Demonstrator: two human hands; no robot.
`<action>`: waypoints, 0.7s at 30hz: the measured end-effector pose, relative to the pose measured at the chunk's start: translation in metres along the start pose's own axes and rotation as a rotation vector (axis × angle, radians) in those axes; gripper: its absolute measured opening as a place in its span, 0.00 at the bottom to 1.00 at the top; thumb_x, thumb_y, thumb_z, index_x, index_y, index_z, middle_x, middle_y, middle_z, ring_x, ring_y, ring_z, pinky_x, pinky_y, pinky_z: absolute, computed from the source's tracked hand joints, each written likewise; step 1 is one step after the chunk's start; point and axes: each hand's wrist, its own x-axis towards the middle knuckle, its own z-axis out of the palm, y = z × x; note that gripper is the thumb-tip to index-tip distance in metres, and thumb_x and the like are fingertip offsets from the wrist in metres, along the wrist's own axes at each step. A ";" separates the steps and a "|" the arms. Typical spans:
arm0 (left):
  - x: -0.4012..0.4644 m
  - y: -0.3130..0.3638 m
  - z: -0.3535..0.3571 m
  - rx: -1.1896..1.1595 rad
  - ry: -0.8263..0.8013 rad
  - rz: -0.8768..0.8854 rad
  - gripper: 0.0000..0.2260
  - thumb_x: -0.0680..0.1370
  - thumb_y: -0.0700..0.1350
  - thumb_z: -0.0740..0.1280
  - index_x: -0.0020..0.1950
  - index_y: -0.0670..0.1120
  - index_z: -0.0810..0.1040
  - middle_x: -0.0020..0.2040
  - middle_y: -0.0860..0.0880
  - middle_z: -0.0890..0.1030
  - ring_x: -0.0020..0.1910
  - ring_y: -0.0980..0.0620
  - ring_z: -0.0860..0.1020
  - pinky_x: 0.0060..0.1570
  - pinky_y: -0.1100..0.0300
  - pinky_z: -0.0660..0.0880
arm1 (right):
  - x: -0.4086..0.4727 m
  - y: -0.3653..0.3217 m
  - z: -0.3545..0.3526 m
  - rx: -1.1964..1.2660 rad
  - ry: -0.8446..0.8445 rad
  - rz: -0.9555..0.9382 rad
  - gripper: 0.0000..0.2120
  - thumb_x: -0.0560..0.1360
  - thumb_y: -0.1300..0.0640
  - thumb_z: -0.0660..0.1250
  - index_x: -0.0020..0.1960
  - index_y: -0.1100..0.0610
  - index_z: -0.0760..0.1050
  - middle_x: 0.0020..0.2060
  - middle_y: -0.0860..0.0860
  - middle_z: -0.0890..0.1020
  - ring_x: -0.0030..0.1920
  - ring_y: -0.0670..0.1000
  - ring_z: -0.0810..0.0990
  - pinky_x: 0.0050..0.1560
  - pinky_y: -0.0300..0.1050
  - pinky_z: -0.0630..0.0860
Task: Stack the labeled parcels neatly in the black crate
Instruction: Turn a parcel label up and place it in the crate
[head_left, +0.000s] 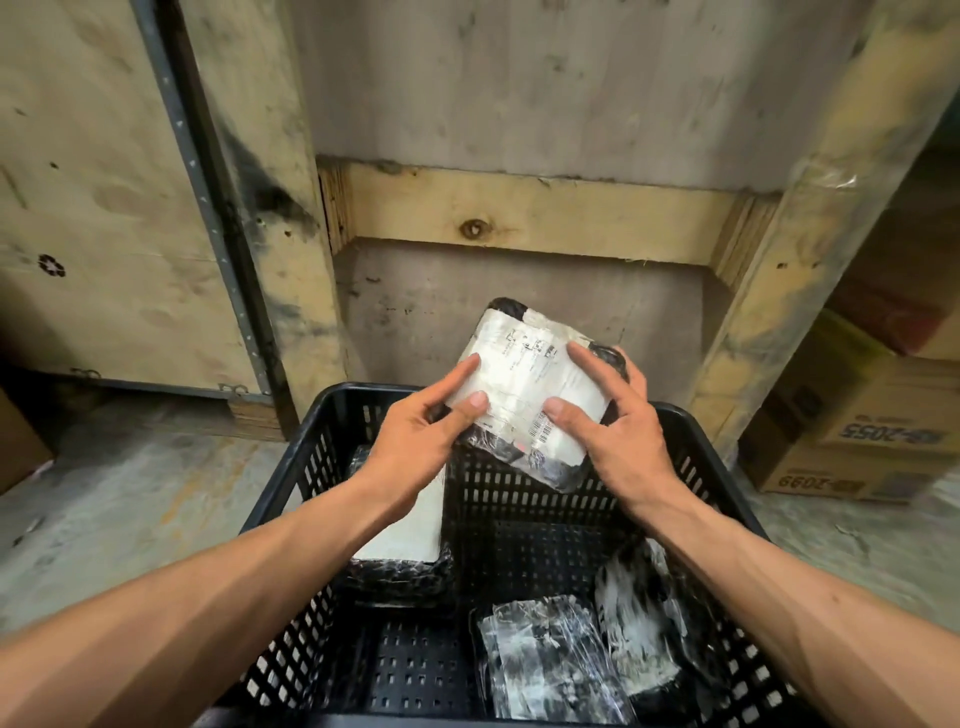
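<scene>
A flat labeled parcel (410, 525) lies inside the black crate (691, 431) along its left wall. The left hand (415, 431) and right hand (613, 421) together hold a black-wrapped parcel (524, 374) with a white label, tilted above the crate's far rim; each grip pinches it, thumbs on the label. Two plastic-wrapped parcels (550, 660) sit in the crate's near right corner. Cardboard boxes (852, 431) stand on the floor at the right.

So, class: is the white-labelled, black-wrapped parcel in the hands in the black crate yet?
Not yet: both hands hold the parcel tilted above the crate's far rim.
</scene>
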 end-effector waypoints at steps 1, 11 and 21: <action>0.002 0.005 -0.007 0.124 -0.044 0.044 0.24 0.76 0.50 0.74 0.69 0.66 0.75 0.68 0.49 0.79 0.63 0.56 0.80 0.55 0.68 0.79 | 0.002 -0.001 -0.003 0.008 -0.032 -0.010 0.30 0.68 0.48 0.80 0.69 0.39 0.79 0.79 0.49 0.60 0.78 0.50 0.63 0.77 0.57 0.67; 0.023 0.022 -0.033 0.388 -0.160 0.170 0.32 0.64 0.54 0.84 0.66 0.67 0.79 0.59 0.50 0.79 0.57 0.59 0.81 0.52 0.71 0.77 | 0.007 -0.013 0.000 0.105 -0.140 -0.056 0.19 0.64 0.50 0.83 0.55 0.41 0.87 0.77 0.40 0.67 0.75 0.50 0.70 0.72 0.58 0.73; 0.008 0.016 0.003 -0.156 0.171 0.092 0.24 0.69 0.41 0.81 0.63 0.54 0.84 0.56 0.55 0.87 0.54 0.52 0.86 0.50 0.52 0.84 | -0.018 -0.002 0.030 0.193 -0.031 -0.011 0.38 0.76 0.48 0.76 0.78 0.39 0.59 0.69 0.41 0.73 0.63 0.34 0.78 0.55 0.29 0.77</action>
